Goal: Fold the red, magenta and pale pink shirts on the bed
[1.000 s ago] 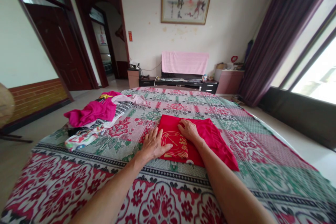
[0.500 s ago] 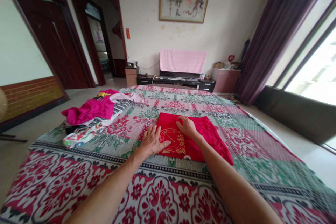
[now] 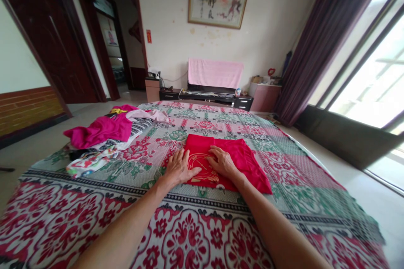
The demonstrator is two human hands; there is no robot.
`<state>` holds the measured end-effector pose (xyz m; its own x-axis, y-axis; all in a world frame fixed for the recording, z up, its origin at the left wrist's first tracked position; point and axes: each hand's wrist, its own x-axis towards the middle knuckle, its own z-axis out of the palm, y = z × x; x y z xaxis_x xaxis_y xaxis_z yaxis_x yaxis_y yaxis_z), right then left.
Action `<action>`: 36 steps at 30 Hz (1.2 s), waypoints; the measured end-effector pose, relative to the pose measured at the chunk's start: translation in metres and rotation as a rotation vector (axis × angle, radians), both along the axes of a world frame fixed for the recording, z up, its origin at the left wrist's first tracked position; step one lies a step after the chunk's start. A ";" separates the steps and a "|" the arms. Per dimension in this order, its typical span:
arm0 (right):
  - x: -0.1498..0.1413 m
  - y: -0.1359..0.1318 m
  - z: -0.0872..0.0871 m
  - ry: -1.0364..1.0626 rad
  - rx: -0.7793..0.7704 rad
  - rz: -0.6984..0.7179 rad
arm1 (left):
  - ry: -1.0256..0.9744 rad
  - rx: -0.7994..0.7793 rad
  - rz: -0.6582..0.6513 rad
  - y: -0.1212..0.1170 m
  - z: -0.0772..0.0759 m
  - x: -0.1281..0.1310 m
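On the cover [image 3: 189, 231], near-edge side, our left hand [image 3: 179, 169] and right hand [image 3: 224, 162] rest open, empty, on red cloth [image 3: 249, 162]. Dragging could rumple it.

Red garment [image 3: 244, 157] — smooth cloth

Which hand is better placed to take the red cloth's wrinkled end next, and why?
The right hand, probably: it rests on the red cloth nearer the wrinkled end, while the left hand lies at the opposite edge.
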<state>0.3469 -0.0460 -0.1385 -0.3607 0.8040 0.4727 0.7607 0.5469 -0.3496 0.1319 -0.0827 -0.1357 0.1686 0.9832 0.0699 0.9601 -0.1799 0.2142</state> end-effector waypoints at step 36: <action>0.016 -0.015 0.043 -0.145 -0.313 0.281 | -0.268 0.389 -0.395 0.001 0.005 0.001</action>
<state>0.3628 -0.0609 -0.0958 -0.6306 0.7613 0.1510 0.6507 0.6246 -0.4317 0.1326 -0.0814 -0.1309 0.4422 0.7436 0.5015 0.7266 -0.6248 0.2857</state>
